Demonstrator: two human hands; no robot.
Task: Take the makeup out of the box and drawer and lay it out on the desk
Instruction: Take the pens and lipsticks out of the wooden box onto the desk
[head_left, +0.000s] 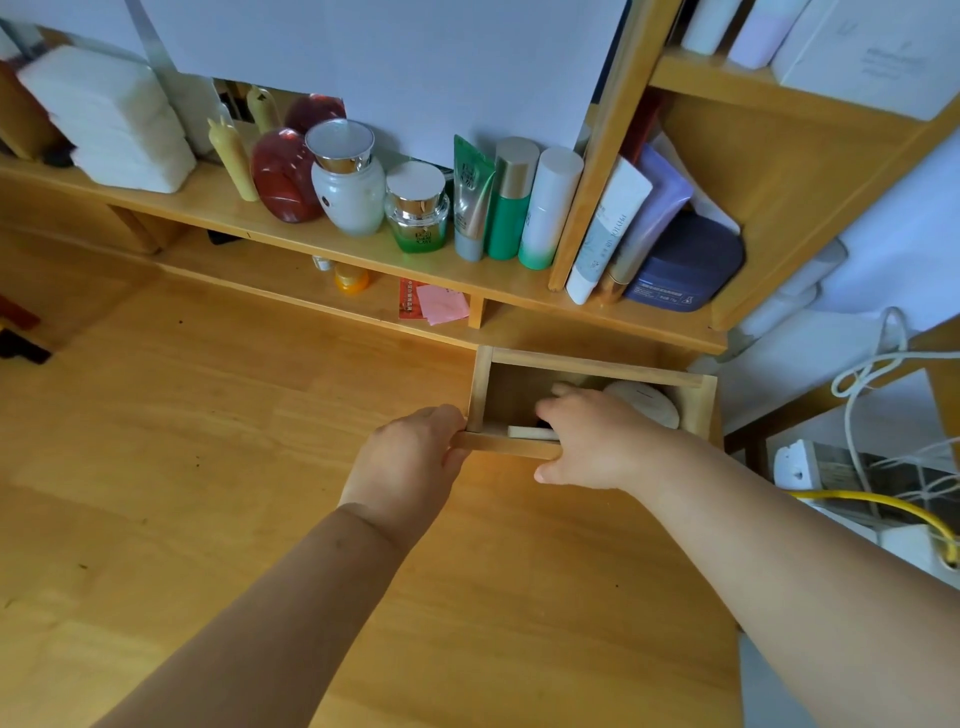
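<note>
A small wooden drawer (698, 402) stands pulled out over the wooden desk (208, 467) under the shelf. My left hand (410, 462) grips the drawer's front left corner. My right hand (597, 441) reaches down into the drawer, its fingers hidden inside, so what they hold cannot be seen. In the drawer lie a round white compact (647, 402) and a pale stick-shaped item (527, 432) next to something dark.
The shelf (291, 228) above carries several bottles, jars and tubes, plus a white tissue stack (109, 119) at the left. An orange cap and pink paper sit in the lower cubby. Cables and a power strip (795, 462) lie off the desk's right edge.
</note>
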